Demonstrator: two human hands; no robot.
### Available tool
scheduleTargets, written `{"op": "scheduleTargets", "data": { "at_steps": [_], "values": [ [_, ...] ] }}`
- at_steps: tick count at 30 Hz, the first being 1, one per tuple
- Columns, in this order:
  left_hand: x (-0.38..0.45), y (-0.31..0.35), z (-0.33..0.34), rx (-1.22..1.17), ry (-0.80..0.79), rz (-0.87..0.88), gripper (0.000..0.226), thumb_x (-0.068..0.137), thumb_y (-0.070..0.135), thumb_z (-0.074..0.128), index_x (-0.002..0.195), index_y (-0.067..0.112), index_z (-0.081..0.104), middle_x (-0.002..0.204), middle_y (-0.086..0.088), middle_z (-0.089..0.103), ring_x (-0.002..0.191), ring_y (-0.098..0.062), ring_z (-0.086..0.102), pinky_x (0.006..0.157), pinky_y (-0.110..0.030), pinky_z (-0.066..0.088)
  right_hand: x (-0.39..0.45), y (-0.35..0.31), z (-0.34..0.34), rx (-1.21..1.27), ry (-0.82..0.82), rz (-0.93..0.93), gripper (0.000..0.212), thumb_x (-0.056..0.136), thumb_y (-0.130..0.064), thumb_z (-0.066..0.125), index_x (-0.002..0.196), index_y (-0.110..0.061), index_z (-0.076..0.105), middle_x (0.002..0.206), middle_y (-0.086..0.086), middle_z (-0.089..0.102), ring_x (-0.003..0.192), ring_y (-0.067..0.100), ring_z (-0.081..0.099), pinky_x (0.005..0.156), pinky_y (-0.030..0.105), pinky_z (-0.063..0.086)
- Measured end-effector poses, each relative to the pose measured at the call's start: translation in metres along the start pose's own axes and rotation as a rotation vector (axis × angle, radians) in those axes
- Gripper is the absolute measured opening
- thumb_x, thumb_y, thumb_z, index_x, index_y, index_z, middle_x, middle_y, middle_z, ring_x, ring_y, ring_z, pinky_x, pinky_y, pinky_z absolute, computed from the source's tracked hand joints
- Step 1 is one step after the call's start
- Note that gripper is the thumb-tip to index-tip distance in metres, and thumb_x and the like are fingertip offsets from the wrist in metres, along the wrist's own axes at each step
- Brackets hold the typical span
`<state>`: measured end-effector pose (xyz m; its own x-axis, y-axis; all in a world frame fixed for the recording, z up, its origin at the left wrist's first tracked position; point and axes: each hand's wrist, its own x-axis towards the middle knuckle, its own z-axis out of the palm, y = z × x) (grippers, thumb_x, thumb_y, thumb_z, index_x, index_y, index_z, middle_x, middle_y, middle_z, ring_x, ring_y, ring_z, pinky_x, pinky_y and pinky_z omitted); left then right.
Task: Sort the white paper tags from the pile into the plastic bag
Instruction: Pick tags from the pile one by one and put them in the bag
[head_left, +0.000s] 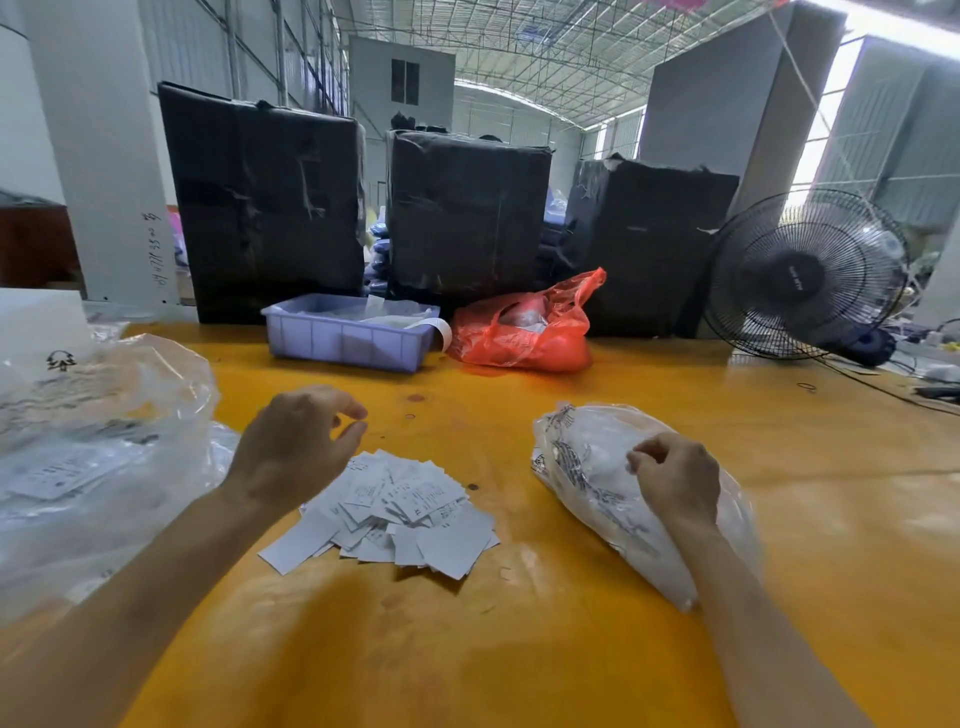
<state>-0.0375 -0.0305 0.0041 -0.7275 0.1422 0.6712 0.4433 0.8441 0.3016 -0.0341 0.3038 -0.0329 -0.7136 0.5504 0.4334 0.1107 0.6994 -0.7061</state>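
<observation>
The left hand (291, 447) hovers over the pile of tags (400, 512) mid-table, thumb and forefinger narrowly apart, holding nothing. The right hand (675, 480) pinches the plastic bag (587, 467) just right of the pile. Loose, overlapping tags could scatter, or several lift together. A fan (805, 273) stands far right; a crate (348, 338) and red bag (524, 325) sit beyond, clear of the reach.

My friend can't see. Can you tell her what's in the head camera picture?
A person's left hand hovers over a pile of white paper tags on a yellow table, while the right hand pinches a clear plastic bag beside it.
</observation>
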Motion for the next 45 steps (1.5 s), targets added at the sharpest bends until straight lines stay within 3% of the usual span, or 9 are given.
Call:
{"op": "scheduleTargets", "data": {
  "at_steps": [6,11,15,18,25,29,35,40,45],
  "values": [
    [-0.011,0.011,0.015,-0.02,-0.095,0.056,0.014,0.087,0.015,0.066,0.097,0.008,0.073,0.095,-0.005,0.072,0.082,-0.021,0.065,0.071,-0.035,0.054,-0.001,0.005,0.009,0.011,-0.191,0.037,0.031,0.089,-0.028,0.064,0.104,-0.002,0.066,0.102,0.011,0.067,0.096,0.026,0.061,0.08,0.034,0.046],
    [-0.017,0.019,0.024,0.001,-0.171,0.06,0.019,0.091,0.021,0.06,0.106,0.014,0.071,0.105,0.001,0.069,0.093,-0.018,0.063,0.074,-0.032,0.051,-0.005,-0.001,0.007,0.05,-0.026,-0.033,0.059,0.091,-0.031,0.062,0.042,-0.015,0.032,0.041,0.0,0.033,0.041,0.017,0.032,0.048,0.026,0.025],
    [-0.017,0.021,0.025,0.001,-0.167,0.062,0.019,0.091,0.021,0.06,0.105,0.014,0.071,0.104,0.001,0.07,0.092,-0.018,0.063,0.075,-0.035,0.052,-0.004,-0.01,-0.002,0.053,0.212,-0.036,0.025,0.082,-0.013,0.07,0.063,0.003,0.067,0.063,0.018,0.066,0.061,0.032,0.062,0.057,0.029,0.042],
    [-0.018,0.02,0.025,0.005,-0.177,0.064,0.019,0.091,0.022,0.06,0.105,0.015,0.071,0.104,0.002,0.07,0.091,-0.017,0.063,0.074,-0.032,0.052,-0.001,-0.011,-0.002,0.183,0.082,0.092,0.025,0.075,-0.006,0.074,0.098,0.002,0.066,0.076,0.013,0.069,0.08,0.029,0.065,0.076,0.037,0.052],
    [-0.018,0.021,0.024,0.002,-0.193,0.062,0.019,0.091,0.022,0.06,0.105,0.015,0.071,0.104,0.002,0.07,0.091,-0.016,0.064,0.074,-0.032,0.053,0.0,-0.008,-0.008,0.198,-0.228,0.201,0.017,0.081,0.003,0.061,0.065,-0.001,0.064,0.066,0.014,0.065,0.054,0.021,0.062,0.054,0.029,0.052],
    [-0.02,0.022,0.024,-0.012,-0.19,0.065,0.018,0.091,0.022,0.061,0.103,0.015,0.072,0.102,0.002,0.07,0.088,-0.016,0.064,0.072,-0.033,0.053,-0.004,-0.015,-0.008,-0.036,-0.065,-0.046,0.039,0.083,-0.004,0.056,0.048,-0.01,0.041,0.048,0.006,0.044,0.047,0.021,0.038,0.048,0.028,0.029],
    [-0.02,0.024,0.026,-0.096,-0.191,0.052,0.014,0.088,0.016,0.065,0.098,0.012,0.073,0.096,0.0,0.072,0.082,-0.014,0.065,0.073,-0.035,0.053,-0.011,-0.04,-0.008,0.32,0.216,-0.191,0.013,0.087,-0.009,0.062,0.088,0.0,0.072,0.08,0.01,0.071,0.074,0.02,0.063,0.073,0.03,0.05],
    [-0.019,0.031,0.028,-0.47,-0.223,-0.175,0.02,0.085,0.029,0.068,0.093,0.012,0.074,0.084,0.005,0.072,0.076,-0.007,0.066,0.07,-0.018,0.053,-0.029,-0.061,-0.007,0.962,-0.376,0.003,0.018,0.091,-0.003,0.053,0.082,-0.006,0.068,0.077,0.008,0.073,0.073,0.017,0.069,0.07,0.027,0.055],
    [-0.02,0.046,0.019,-1.12,-0.558,-0.547,0.075,0.057,0.069,0.064,0.098,0.007,0.069,0.097,-0.008,0.074,0.091,-0.022,0.071,0.076,-0.028,0.058,-0.071,-0.088,0.02,0.884,-0.812,-0.092,0.01,0.087,-0.006,0.061,0.081,-0.005,0.068,0.071,0.009,0.071,0.061,0.015,0.066,0.058,0.023,0.052]
  ]
}}
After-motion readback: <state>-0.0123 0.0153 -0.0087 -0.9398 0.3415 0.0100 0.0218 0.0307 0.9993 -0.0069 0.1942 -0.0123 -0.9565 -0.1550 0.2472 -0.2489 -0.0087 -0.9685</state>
